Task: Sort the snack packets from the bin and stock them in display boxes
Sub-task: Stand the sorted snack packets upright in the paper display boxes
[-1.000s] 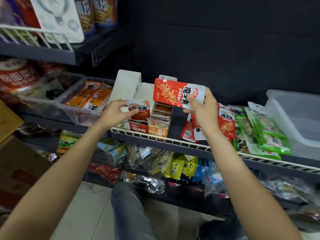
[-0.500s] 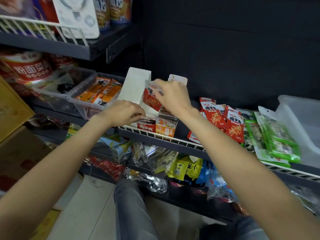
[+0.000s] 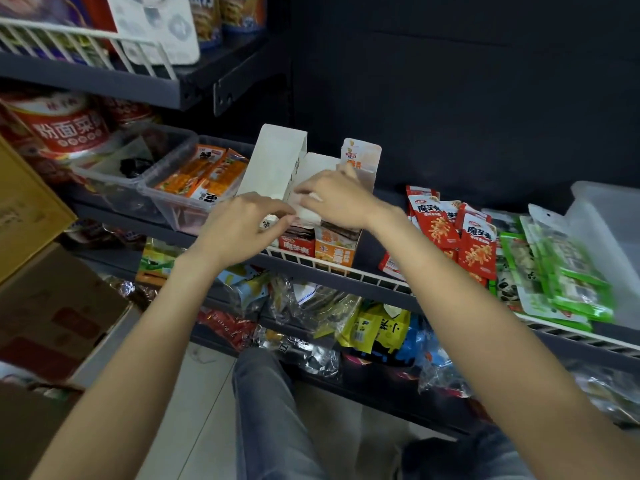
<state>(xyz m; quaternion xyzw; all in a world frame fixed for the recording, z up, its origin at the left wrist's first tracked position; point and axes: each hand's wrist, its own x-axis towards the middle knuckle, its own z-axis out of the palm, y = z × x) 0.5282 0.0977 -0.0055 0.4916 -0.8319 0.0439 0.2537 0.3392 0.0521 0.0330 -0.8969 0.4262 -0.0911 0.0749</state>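
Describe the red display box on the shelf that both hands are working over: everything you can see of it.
The red display box is small, seemingly cardboard, with a red front panel bearing white characters. It stands upright at the shelf's white wire rail, touching an orange box on its right. Its tall white lid flap stands open behind. Packet tops show inside. The left hand and right hand hover over its opening, hiding most of it.

both hands (image 3: 242,225) (image 3: 337,197) reach forward together (fingers curled, nearly touching).
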